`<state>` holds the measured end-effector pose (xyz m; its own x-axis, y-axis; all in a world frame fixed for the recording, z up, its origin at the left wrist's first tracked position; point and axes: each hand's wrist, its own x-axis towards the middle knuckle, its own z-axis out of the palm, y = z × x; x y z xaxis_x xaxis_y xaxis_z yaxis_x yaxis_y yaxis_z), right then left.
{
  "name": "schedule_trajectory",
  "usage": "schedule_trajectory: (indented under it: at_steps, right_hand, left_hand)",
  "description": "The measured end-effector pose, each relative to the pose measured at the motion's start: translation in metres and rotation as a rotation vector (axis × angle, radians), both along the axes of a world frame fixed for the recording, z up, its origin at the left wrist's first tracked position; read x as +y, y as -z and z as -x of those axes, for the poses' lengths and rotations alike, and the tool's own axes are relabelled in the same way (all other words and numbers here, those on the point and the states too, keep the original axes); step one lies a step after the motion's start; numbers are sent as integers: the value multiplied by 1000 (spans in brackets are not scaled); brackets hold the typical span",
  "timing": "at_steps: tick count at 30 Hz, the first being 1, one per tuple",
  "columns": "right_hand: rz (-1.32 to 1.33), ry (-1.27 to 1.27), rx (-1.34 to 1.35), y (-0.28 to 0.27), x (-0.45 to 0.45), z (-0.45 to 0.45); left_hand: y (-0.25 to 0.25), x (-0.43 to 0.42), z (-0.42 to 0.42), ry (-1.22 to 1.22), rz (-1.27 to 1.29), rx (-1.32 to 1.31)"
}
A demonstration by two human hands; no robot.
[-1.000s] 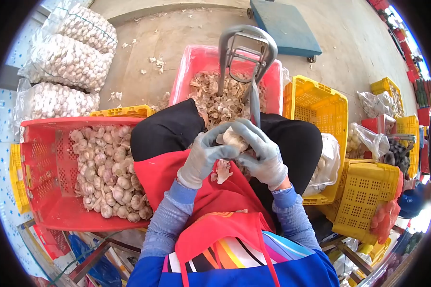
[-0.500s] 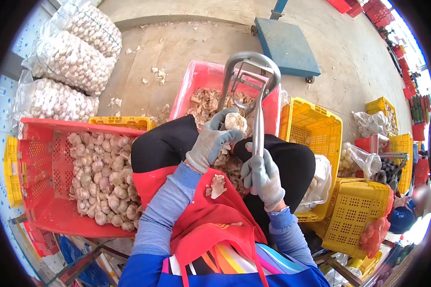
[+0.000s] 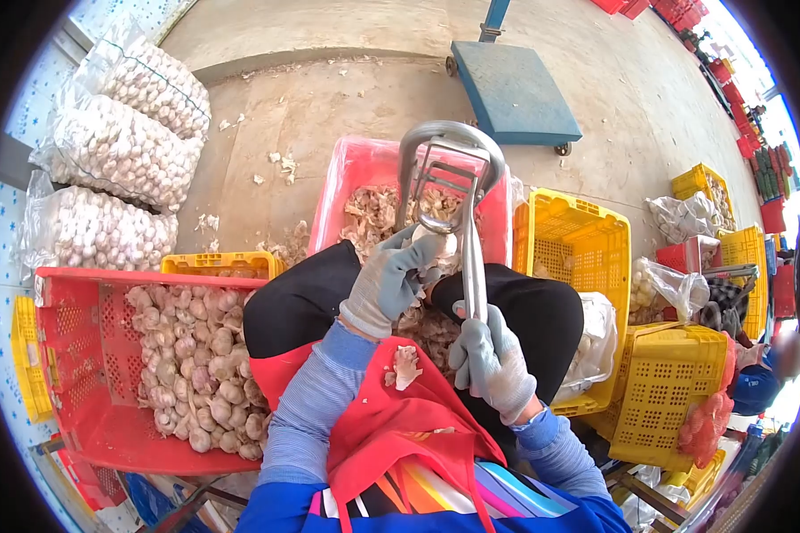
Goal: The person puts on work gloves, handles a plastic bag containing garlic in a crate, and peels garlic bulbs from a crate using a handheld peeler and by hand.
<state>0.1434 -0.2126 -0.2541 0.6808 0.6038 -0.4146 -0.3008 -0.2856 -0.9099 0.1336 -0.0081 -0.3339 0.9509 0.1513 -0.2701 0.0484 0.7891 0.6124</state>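
Observation:
My left hand [image 3: 380, 284], in a grey-coated work glove, is closed around a garlic bulb [image 3: 446, 256]. It has the bulb up against the small curved jaw of a long-handled metal cutter [image 3: 474, 275], and the tool partly hides it. My right hand [image 3: 496, 364], gloved too, grips the lower end of the cutter's handle. The cutter's wide bent loop rises above both hands. Below them, a pink crate [image 3: 327, 197] full of papery skins and stalk scraps stands between my knees. A piece of garlic skin [image 3: 406, 367] lies on my red apron.
A red crate [image 3: 84, 355] of garlic bulbs [image 3: 200, 369] is at my left. Yellow crates [image 3: 587, 233] stand at my right. Clear sacks of garlic [image 3: 120, 151] are stacked at the upper left. Ahead is a blue platform scale [image 3: 516, 89].
My left hand has brought the garlic bulb up to the cutter's jaw and turned it. My right hand still holds the handle. The whole view has tilted slightly.

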Motion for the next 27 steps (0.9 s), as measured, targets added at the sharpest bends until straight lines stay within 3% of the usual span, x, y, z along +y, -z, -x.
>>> schedule_trajectory:
  at_steps: [2, 4, 6, 7, 9, 12, 16, 18, 20, 21, 23, 27]
  right_hand:
    - [-65, 3, -15, 34, 0, -3]
    - [39, -28, -392, 91, 6, -14]
    - [185, -16, -594, 132, 15, -37]
    - [185, -12, -540, 137, 13, -35]
    - [180, -6, -445, 134, 11, -36]
    - [-17, 182, -869, 102, 2, -30]
    - [-125, -85, -1149, 50, 4, -31]
    - [-67, -254, -1170, 43, 8, -31]
    - [-123, -172, -1059, 61, 9, -28]
    - [-119, -171, -988, 62, 6, -28]
    - [-108, -167, -835, 63, 2, -24]
    - [-198, -68, -898, 78, 4, -18]
  left_hand:
    - [1, 5, -4, 24, 13, -11]
    - [-3, 4, -7, 11, 15, -3]
    - [15, 7, -6, 5, 4, -12]
    - [13, 8, -5, -9, -9, -15]
    - [14, 8, -1, -7, -43, -46]
    - [13, 1, 21, 19, -56, -108]
    - [0, -16, 44, 33, -262, -152]
    - [-7, -25, 51, 25, -306, -104]
    - [-8, -26, 58, 32, -326, 33]
    - [-11, -26, 61, 3, -536, 121]
    - [-19, -32, 65, -12, -504, 163]
    - [-30, -58, 66, -105, -516, 279]
